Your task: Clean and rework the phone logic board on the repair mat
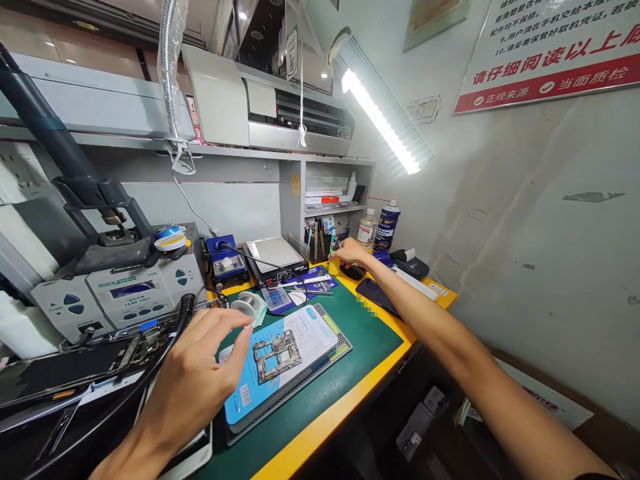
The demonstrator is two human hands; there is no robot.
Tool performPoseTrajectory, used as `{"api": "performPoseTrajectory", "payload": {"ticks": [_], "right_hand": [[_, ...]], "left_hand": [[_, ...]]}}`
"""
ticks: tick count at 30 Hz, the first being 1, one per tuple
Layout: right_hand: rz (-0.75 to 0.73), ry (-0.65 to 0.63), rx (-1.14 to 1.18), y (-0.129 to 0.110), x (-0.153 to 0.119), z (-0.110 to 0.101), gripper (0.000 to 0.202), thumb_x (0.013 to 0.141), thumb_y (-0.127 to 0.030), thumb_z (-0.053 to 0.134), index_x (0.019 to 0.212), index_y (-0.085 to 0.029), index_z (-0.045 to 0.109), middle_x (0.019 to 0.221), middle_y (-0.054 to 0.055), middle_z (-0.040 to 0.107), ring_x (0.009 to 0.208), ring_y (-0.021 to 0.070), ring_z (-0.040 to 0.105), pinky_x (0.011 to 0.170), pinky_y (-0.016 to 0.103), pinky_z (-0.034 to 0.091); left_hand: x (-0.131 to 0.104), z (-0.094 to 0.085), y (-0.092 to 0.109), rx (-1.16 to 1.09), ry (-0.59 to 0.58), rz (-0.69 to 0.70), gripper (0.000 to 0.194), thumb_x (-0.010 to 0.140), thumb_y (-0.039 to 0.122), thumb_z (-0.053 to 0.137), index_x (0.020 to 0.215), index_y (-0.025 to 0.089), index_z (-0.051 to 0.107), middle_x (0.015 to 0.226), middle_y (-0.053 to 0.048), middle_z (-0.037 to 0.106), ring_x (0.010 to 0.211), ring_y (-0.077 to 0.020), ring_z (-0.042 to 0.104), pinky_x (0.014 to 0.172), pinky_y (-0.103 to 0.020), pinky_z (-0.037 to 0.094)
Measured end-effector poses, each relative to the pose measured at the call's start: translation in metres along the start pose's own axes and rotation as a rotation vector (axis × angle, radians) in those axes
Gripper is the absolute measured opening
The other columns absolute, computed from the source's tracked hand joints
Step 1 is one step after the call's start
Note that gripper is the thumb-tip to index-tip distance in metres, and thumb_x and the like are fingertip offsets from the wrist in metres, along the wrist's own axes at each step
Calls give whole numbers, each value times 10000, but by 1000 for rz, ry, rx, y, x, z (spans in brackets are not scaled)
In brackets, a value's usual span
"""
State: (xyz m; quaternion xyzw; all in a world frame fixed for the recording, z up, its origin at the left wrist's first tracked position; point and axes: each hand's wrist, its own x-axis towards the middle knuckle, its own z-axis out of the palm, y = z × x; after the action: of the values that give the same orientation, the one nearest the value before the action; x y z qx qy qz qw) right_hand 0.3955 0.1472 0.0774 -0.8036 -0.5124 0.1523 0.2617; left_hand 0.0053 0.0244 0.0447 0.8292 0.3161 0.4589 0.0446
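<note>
The left hand hovers in the lower left of the frame, its grip spread and holding nothing, fingertips just over the near corner of the blue card that carries a bare circuit board. The board lies at the centre of the frame, loose on the glossy card, which itself rests on a perforated grey metal plate over the green mat. A careless brush from those fingers could slide the card and send the board skating off it (nothing clamps it that I can see). The board looks thin, rigid and irregular in outline, studded with small metallic shields, so a drop onto the table edge could chip it.

The right hand reaches far back, right of centre, to the tool cup; whether its grip pinches anything I cannot tell. Its forearm crosses above a dark, smooth phone near the yellow rim, and a lowered elbow might nudge that off. Just behind the left fingers sits a spool of solder wire, round and shiny, which would roll easily. The plastic bottles beside the right hand are tall and narrow, easy to topple.
</note>
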Motion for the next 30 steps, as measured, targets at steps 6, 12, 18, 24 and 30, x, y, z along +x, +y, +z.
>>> {"api": "performPoseTrajectory", "payload": {"ticks": [6, 12, 18, 24, 30], "right_hand": [[21, 129, 19, 0, 1, -9, 346, 1057, -369, 723, 1328, -158, 678, 1309, 106, 700, 1100, 268, 726, 924, 456, 644], [32, 76, 114, -4, 8, -9, 308, 1063, -371, 722, 1267, -142, 693, 1187, 92, 731, 957, 215, 745, 818, 382, 660], [82, 72, 202, -2, 9, 19, 324, 1062, -362, 723, 1298, -145, 684, 1234, 103, 720, 1002, 229, 743, 848, 401, 660], [127, 142, 234, 6, 16, 9, 337, 1055, -362, 729, 1311, -147, 685, 1296, 118, 703, 1078, 258, 730, 908, 432, 648], [131, 38, 333, 4, 20, 20, 355, 1063, -368, 719, 1343, -157, 671, 1308, 117, 701, 1080, 255, 732, 910, 445, 650]], "left_hand": [[0, -1, 2, 19, -3, 69, 159, 1042, 359, 603, 1047, 248, 717, 1062, -38, 730, 1058, -212, 664, 946, -317, 538], [0, 1, 0, 42, 4, 112, 132, 1053, 319, 603, 1060, 238, 706, 1060, -34, 714, 1058, -193, 642, 940, -295, 504], [0, 1, -3, 63, 5, 142, 118, 1056, 292, 594, 1065, 229, 693, 1065, -37, 708, 1071, -180, 637, 937, -270, 499], [3, 3, 1, 65, 8, 167, 123, 1056, 298, 597, 1050, 227, 697, 1043, -36, 702, 1045, -182, 629, 911, -270, 503], [2, 3, 0, 70, 14, 186, 110, 1055, 253, 589, 1040, 219, 692, 1041, -34, 697, 1032, -170, 626, 950, -268, 480]]}}
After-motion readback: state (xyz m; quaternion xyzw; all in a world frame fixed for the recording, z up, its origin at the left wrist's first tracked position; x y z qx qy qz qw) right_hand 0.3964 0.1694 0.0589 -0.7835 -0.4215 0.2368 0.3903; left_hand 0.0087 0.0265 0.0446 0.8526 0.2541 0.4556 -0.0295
